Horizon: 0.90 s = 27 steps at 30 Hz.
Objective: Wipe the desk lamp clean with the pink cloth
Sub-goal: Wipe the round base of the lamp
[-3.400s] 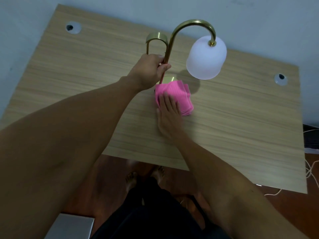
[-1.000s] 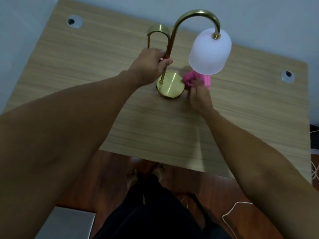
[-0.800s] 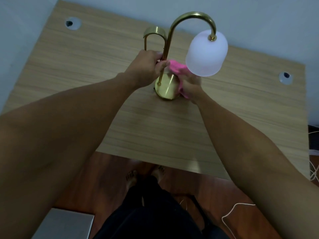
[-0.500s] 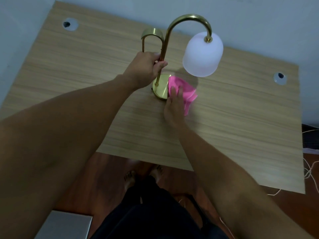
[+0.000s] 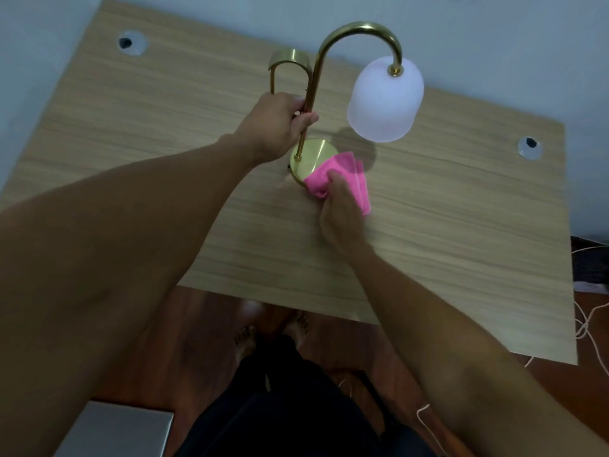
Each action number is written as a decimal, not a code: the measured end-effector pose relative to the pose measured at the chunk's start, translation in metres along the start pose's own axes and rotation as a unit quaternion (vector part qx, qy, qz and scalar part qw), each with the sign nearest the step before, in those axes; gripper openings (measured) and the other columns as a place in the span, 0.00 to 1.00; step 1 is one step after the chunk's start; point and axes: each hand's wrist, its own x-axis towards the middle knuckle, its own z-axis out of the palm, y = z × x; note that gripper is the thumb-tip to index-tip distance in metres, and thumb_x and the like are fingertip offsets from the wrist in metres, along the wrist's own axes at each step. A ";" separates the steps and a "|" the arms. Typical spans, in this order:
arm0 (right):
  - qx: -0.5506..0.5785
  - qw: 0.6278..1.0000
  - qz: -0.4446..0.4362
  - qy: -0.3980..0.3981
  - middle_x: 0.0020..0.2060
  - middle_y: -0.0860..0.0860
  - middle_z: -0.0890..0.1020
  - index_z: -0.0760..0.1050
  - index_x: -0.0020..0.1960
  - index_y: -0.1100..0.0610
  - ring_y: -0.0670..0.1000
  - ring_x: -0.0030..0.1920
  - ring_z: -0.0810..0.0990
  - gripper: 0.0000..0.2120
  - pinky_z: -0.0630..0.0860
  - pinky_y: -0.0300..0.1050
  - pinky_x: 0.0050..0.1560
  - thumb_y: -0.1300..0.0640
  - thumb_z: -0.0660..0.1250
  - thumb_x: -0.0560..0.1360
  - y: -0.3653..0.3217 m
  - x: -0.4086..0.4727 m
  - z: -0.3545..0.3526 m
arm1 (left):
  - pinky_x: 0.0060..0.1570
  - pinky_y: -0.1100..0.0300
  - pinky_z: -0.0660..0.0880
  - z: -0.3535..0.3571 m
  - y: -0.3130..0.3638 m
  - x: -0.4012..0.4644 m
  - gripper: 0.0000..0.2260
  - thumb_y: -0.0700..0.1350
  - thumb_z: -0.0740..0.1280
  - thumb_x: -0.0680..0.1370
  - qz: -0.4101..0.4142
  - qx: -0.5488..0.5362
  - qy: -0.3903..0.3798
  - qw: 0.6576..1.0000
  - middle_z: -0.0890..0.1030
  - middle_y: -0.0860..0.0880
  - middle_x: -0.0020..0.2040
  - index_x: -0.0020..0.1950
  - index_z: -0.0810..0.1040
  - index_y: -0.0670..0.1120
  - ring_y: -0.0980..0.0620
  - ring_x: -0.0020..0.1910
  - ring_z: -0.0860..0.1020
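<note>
A brass desk lamp (image 5: 317,70) with a curved neck stands on the wooden desk (image 5: 164,133). Its white frosted shade (image 5: 385,100) hangs to the right of the stem. My left hand (image 5: 280,125) is closed around the lower stem, holding it. The round brass base (image 5: 311,153) lies just below that hand. My right hand (image 5: 341,212) presses the pink cloth (image 5: 333,178) onto the base's front right edge and the desk beside it. Part of the base is hidden under the cloth.
Two round cable holes sit in the desk, one far left (image 5: 131,42) and one far right (image 5: 529,147). A pale wall runs right behind the desk. White cables (image 5: 590,321) lie on the floor at the right, a grey box (image 5: 115,430) at bottom left.
My right hand has slid the pink cloth around the base, from behind it under the shade to its front right edge. My left hand has kept hold of the stem.
</note>
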 end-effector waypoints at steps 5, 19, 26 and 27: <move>-0.031 0.999 0.039 0.008 0.56 0.61 0.83 0.78 0.59 0.63 0.58 0.52 0.82 0.14 0.81 0.56 0.57 0.63 0.54 0.85 0.004 0.030 -0.025 | 0.55 0.43 0.82 0.000 0.003 0.000 0.14 0.49 0.65 0.84 -0.003 0.002 0.001 1.000 0.86 0.40 0.48 0.56 0.84 0.40 0.42 0.49 0.85; -0.205 0.944 -0.219 -0.135 0.82 0.54 0.60 0.62 0.81 0.54 0.59 0.83 0.53 0.27 0.43 0.60 0.83 0.64 0.56 0.83 0.003 0.009 0.010 | 0.55 0.45 0.82 -0.002 0.004 -0.001 0.14 0.49 0.65 0.84 -0.002 0.012 -0.003 1.000 0.88 0.41 0.49 0.57 0.84 0.40 0.45 0.49 0.87; 0.033 0.995 -0.005 0.091 0.50 0.40 0.81 0.78 0.52 0.50 0.50 0.56 0.79 0.16 0.76 0.48 0.61 0.65 0.55 0.81 0.019 0.037 -0.051 | 0.55 0.44 0.81 -0.002 0.005 -0.002 0.13 0.49 0.65 0.84 -0.006 -0.002 0.002 1.000 0.87 0.41 0.48 0.55 0.84 0.41 0.44 0.49 0.85; 0.060 0.993 0.044 0.092 0.52 0.44 0.83 0.80 0.54 0.52 0.54 0.59 0.78 0.18 0.72 0.46 0.64 0.68 0.56 0.78 0.017 0.050 -0.055 | 0.55 0.44 0.81 -0.002 0.005 -0.003 0.14 0.50 0.65 0.84 -0.003 0.000 0.002 1.000 0.87 0.41 0.48 0.55 0.84 0.41 0.44 0.49 0.85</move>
